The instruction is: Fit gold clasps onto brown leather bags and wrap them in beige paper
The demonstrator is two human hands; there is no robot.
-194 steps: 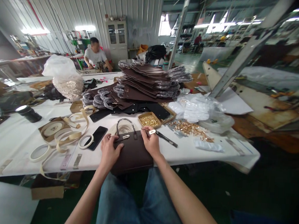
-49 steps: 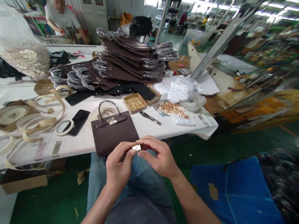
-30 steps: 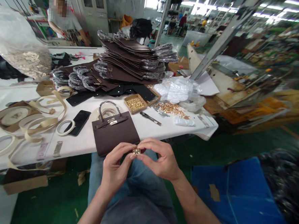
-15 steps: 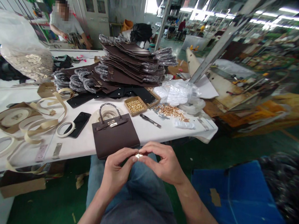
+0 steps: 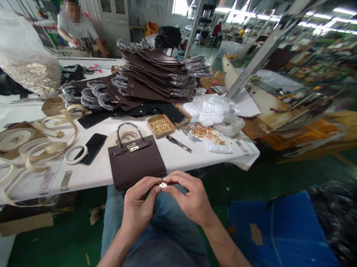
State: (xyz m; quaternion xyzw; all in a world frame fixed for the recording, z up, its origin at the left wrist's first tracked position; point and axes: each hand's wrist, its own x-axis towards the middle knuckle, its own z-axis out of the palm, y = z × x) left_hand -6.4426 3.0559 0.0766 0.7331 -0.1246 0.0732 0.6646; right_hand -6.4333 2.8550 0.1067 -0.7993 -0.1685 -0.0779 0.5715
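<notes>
Between the fingertips of my left hand (image 5: 140, 199) and my right hand (image 5: 189, 194) is a small shiny gold metal fitting (image 5: 163, 185). Both hands pinch it above my lap, just in front of the table edge; its exact kind is too small to tell. Right behind my hands a dark brown handbag (image 5: 137, 161) lies tilted back on the table's front edge. It has a metal clasp on its front, and its handles are wrapped in clear plastic. A cardboard tray of gold studs (image 5: 161, 125) stands behind the bag, with a black pen (image 5: 178, 143) to its right.
Brown leather bag pieces (image 5: 158, 76) are stacked at the back. Loose gold hardware (image 5: 205, 132) lies to the right. On the left are a black phone (image 5: 94, 148), a tape roll (image 5: 76, 154) and curled tan strips (image 5: 49, 149). A co-worker (image 5: 77, 28) is at the far left.
Both hands keep the metal fitting pinched in nearly the same pose, with only a slight shift. The whole view has moved a little; the handbag stays where it was on the table.
</notes>
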